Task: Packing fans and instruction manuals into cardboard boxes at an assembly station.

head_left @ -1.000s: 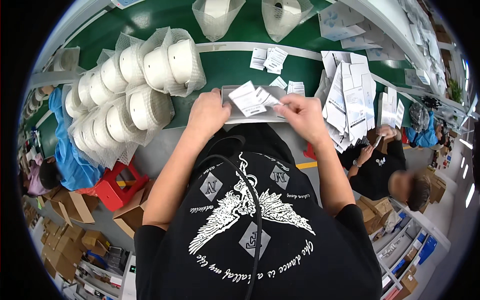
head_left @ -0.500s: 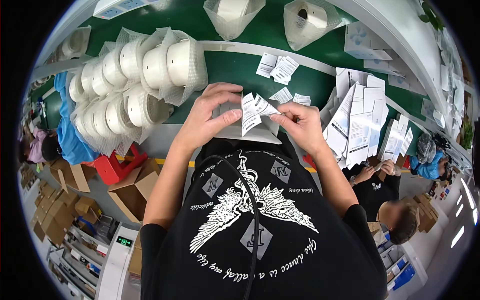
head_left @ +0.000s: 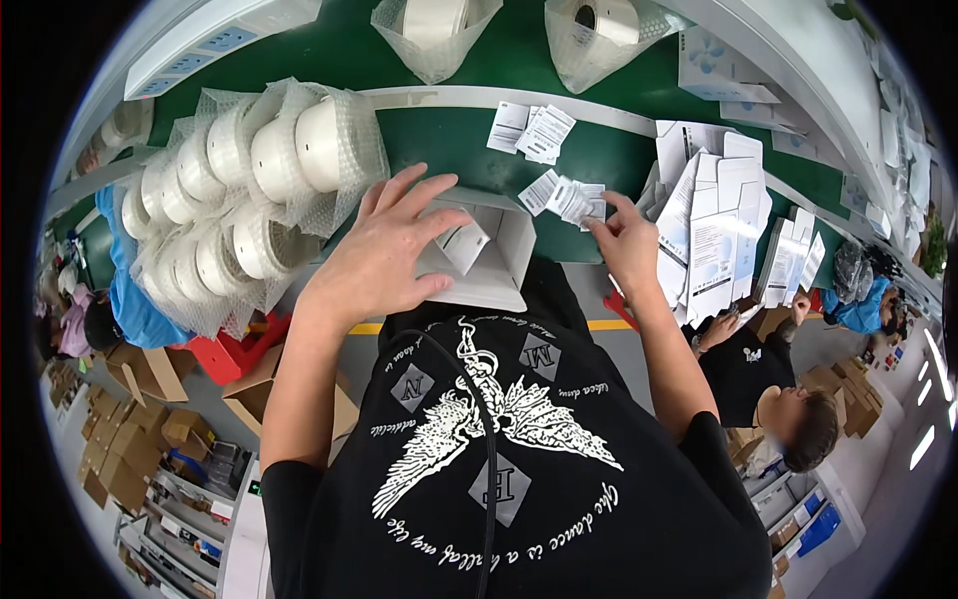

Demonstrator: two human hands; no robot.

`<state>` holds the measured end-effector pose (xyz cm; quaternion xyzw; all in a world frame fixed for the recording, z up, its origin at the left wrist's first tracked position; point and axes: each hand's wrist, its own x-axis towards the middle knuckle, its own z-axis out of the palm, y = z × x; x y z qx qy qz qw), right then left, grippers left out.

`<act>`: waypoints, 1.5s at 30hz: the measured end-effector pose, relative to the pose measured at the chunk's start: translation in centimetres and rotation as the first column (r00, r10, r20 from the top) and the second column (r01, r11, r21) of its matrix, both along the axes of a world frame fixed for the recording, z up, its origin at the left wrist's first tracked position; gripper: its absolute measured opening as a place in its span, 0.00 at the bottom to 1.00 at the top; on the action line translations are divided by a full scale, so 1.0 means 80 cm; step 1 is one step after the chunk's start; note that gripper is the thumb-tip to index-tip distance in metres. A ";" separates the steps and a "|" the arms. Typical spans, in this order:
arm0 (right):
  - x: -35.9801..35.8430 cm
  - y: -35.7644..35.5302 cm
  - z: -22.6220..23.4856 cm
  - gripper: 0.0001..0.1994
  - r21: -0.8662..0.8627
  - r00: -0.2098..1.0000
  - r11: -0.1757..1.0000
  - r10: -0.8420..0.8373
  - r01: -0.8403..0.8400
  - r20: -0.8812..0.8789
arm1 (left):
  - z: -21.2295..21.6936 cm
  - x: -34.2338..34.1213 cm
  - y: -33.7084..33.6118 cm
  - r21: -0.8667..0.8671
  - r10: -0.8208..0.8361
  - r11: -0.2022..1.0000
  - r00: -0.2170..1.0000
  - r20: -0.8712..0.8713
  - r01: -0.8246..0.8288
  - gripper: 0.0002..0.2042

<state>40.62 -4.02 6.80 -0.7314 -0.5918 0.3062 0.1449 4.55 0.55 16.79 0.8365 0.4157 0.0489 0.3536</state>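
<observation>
My left hand (head_left: pixel 384 250) holds a small white open carton (head_left: pixel 489 262) at the near edge of the green table (head_left: pixel 439 140), fingers spread over its left side. A folded white leaflet (head_left: pixel 464 245) lies inside the carton. My right hand (head_left: pixel 627 245) reaches to the right and its fingertips touch a small pile of white printed leaflets (head_left: pixel 569 198) lying on the table. It grips nothing that I can make out.
White tape rolls in bubble wrap (head_left: pixel 249 170) are stacked at the left. More leaflets (head_left: pixel 531 130) lie farther back. Flat white cartons (head_left: pixel 714 225) pile at the right. Two bagged rolls (head_left: pixel 519 25) stand at the back. Another person (head_left: pixel 768 389) sits at the lower right.
Both hands held a leaflet close to my chest. Now the leaflet sits in the carton under my left hand, and my right hand has moved out to the leaflet pile.
</observation>
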 end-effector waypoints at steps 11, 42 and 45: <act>-0.027 0.411 -0.014 0.53 0.014 0.919 0.975 0.204 -0.221 0.336 | -0.032 -0.035 -0.043 -0.265 0.428 0.849 0.889 -0.161 -0.457 0.45; -0.192 -0.024 0.143 0.36 0.346 0.748 0.700 0.664 -0.625 0.009 | -0.105 -0.066 -0.024 -0.078 0.466 0.881 0.884 -0.023 -0.466 0.15; -0.222 -0.028 0.123 0.35 0.328 0.707 0.633 0.675 -0.701 0.209 | -0.108 -0.061 -0.043 -0.110 0.491 0.866 0.871 0.003 -0.487 0.15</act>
